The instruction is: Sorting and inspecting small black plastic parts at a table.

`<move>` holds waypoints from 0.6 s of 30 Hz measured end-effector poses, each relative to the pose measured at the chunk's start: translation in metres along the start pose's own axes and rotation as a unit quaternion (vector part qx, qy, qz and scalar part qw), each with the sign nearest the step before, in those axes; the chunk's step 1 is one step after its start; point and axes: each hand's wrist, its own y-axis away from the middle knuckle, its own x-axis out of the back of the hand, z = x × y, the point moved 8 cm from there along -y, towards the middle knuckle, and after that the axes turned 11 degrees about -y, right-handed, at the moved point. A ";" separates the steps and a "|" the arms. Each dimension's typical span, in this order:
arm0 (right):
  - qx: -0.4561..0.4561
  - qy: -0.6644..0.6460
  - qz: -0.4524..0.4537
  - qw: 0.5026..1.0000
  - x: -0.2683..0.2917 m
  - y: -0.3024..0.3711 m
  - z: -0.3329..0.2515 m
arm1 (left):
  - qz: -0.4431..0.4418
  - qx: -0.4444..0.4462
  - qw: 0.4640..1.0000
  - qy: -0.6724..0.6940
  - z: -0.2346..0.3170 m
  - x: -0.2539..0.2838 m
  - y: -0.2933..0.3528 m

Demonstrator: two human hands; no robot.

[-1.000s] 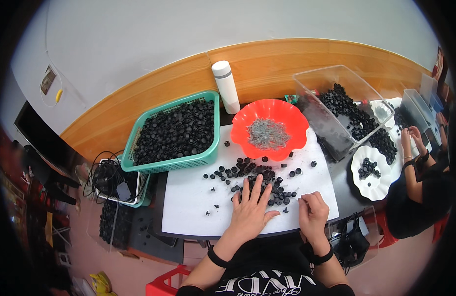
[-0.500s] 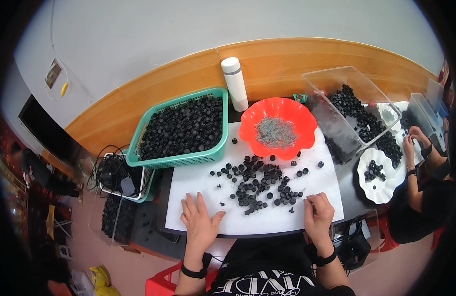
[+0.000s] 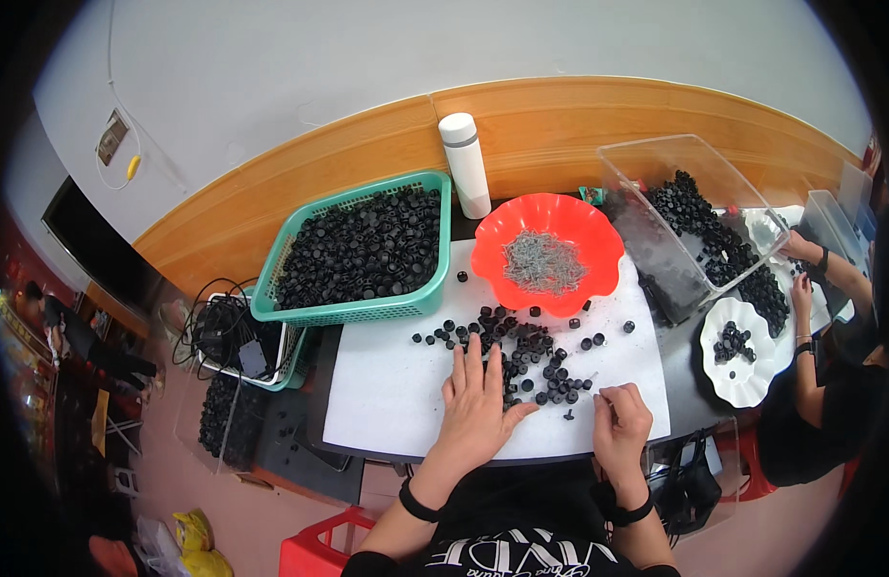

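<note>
My left hand [image 3: 478,404] lies flat with fingers spread on the white sheet [image 3: 387,394], its fingertips against a loose heap of small black caps [image 3: 526,351]. My right hand [image 3: 622,418] rests at the sheet's near right edge, fingers curled and pinching a thin metal pin. One black cap [image 3: 568,415] lies between the two hands. Behind the heap stands a red scalloped bowl [image 3: 598,269] holding a pile of thin grey metal pins [image 3: 543,262].
A green basket [image 3: 367,313] full of black caps stands at the left. A white bottle [image 3: 463,163] stands behind. A tilted clear bin [image 3: 656,183] of caps and a white plate [image 3: 742,370] lie right, where another person's hands [image 3: 800,260] work. Cables and a crate sit left below.
My left hand has slid from the sheet's near left edge rightward and forward to the cap heap. My right hand has stayed near the right edge.
</note>
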 end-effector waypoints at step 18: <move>0.005 0.003 -0.008 1.000 -0.001 0.001 0.001 | -0.027 -0.049 0.998 -0.027 0.004 0.005 0.016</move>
